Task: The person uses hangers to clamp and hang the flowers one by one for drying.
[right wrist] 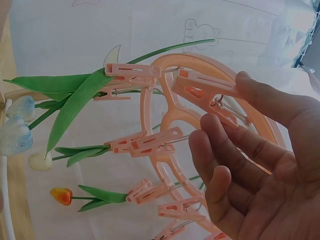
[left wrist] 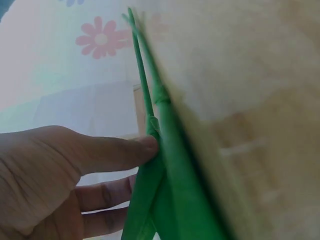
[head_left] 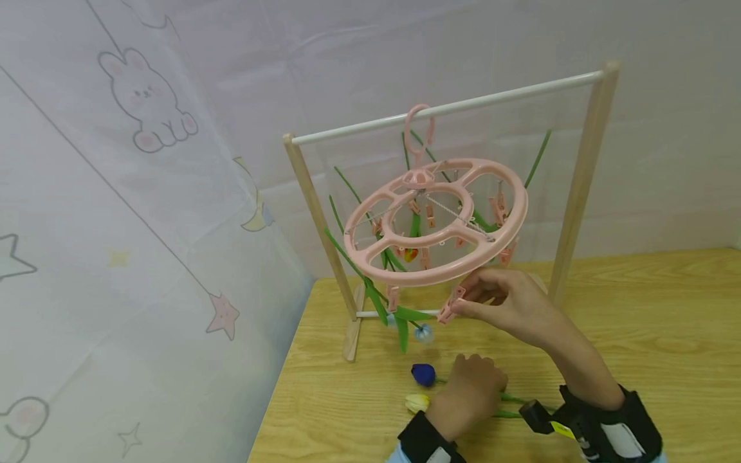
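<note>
My right hand (head_left: 515, 305) pinches a pink clothespin (right wrist: 205, 95) between thumb and fingers, at the near side of a round pink clip hanger (head_left: 434, 280). Low over the wooden table, my left hand (head_left: 471, 389) pinches the green leaves (left wrist: 150, 185) of an artificial tulip. Two thin stems rise past its thumb in the left wrist view. Beside this hand lie a dark blue tulip (head_left: 423, 374) and a pale yellow tulip (head_left: 417, 403), their stems partly hidden under it. Other clothespins hold tulips head down, among them pale blue ones (right wrist: 17, 127) and an orange one (right wrist: 61, 195).
The hanger's hook (head_left: 418, 128) sits on the white top bar (head_left: 492, 99) of a frame with wooden posts (head_left: 581, 180). Its lower bar crosses just above the table (head_left: 666, 334). A printed cloth wall (head_left: 145, 257) borders the left side and back.
</note>
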Demonstrator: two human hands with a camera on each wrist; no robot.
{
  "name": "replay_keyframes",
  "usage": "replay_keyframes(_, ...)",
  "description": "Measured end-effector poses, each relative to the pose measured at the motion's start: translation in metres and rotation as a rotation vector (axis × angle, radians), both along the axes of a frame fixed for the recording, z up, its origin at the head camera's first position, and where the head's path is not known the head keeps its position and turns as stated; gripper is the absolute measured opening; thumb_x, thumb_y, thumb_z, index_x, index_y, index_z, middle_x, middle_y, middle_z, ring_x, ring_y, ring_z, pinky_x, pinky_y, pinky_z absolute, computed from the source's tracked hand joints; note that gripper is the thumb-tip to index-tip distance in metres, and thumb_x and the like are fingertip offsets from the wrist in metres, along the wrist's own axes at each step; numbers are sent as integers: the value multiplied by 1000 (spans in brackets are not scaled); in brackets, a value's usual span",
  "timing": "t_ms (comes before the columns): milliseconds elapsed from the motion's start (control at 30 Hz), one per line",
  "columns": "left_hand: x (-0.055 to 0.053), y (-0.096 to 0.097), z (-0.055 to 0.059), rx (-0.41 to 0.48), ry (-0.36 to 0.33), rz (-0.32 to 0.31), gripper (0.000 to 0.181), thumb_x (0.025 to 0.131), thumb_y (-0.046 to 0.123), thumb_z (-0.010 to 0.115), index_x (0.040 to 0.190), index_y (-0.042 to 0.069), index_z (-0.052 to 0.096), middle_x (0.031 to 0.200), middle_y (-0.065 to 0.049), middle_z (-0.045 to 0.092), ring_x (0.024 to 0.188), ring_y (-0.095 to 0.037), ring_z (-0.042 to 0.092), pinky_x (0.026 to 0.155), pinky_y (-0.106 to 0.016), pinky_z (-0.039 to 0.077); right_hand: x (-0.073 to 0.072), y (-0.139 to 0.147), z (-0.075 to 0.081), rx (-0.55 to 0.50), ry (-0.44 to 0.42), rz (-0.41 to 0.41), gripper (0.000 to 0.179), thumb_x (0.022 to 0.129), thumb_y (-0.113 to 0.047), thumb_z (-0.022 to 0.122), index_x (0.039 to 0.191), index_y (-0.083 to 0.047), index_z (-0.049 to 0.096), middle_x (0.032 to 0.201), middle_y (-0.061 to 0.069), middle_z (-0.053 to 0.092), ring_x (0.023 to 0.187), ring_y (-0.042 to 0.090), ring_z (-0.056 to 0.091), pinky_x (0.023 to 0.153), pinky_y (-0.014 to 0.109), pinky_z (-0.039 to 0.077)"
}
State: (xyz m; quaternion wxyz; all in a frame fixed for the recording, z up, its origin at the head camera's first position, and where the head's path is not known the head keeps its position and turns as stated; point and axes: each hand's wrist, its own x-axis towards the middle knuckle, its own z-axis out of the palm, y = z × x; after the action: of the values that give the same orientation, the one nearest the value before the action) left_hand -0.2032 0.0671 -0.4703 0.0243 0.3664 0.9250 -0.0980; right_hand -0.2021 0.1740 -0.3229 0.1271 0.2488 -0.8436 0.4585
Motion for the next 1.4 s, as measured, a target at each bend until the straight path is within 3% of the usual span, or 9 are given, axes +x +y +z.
replay_keyframes(100,-2,-3,5,12,-17,7,30,86,26,64,59,30,54,66,13,50,63,-5,49,65,-27,46,0,1,1,9,11,-6,14,82,-32,71,88,-21,65,77,-11,65,70,8,60,61,30,51)
replay_keyframes(267,-2,-8,15,27,-102,20,31,86,23,64,58,25,51,59,11,44,51,-3,40,45,-21,34,-1,2,1,9,23,-2,13,82,-31,71,89,-22,65,78,-12,65,71,8,60,62,30,50)
replay_keyframes(500,0,-22,37,62,-138,15,5,83,28,68,82,31,65,78,15,50,69,1,45,58,-17,40,-1,4,0,4,27,7,12,82,-28,71,89,-20,65,78,-10,65,71,9,60,60,29,50)
replay_keyframes(833,2,-57,80,199,-246,67,8,84,19,65,91,24,66,78,15,57,64,1,48,57,-16,42,-2,7,-1,22,34,4,13,83,-29,70,91,-20,65,79,-13,67,72,7,61,57,31,49)
replay_keyframes(967,6,-75,96,253,-287,122,10,85,11,62,81,20,65,67,12,51,54,-2,40,48,-17,34,-2,7,-1,18,17,7,13,83,-29,70,91,-20,65,79,-13,68,73,7,61,57,30,49)
replay_keyframes(1100,11,-95,110,289,-293,173,37,79,2,60,55,19,39,52,8,22,46,-7,16,42,-21,15,-2,8,-1,23,-7,7,16,83,-32,70,92,-19,65,81,-13,68,75,8,60,57,29,49)
replay_keyframes(1233,18,-118,124,351,-300,202,28,78,2,61,59,19,49,56,10,36,48,-4,25,44,-18,24,-2,8,0,26,-18,17,17,83,-32,70,93,-19,65,83,-11,68,77,8,60,57,28,49)
replay_keyframes(1333,21,-132,133,384,-298,226,12,81,7,65,84,19,67,77,9,58,60,-4,46,55,-22,43,-2,8,0,27,-21,27,16,83,-31,69,93,-18,65,83,-11,68,77,8,60,58,29,50)
replay_keyframes(1400,23,-139,138,403,-282,223,12,81,10,67,88,20,69,83,10,60,66,-4,51,59,-23,47,-2,9,1,24,-25,39,16,84,-30,69,93,-18,64,84,-11,68,78,8,61,58,30,50)
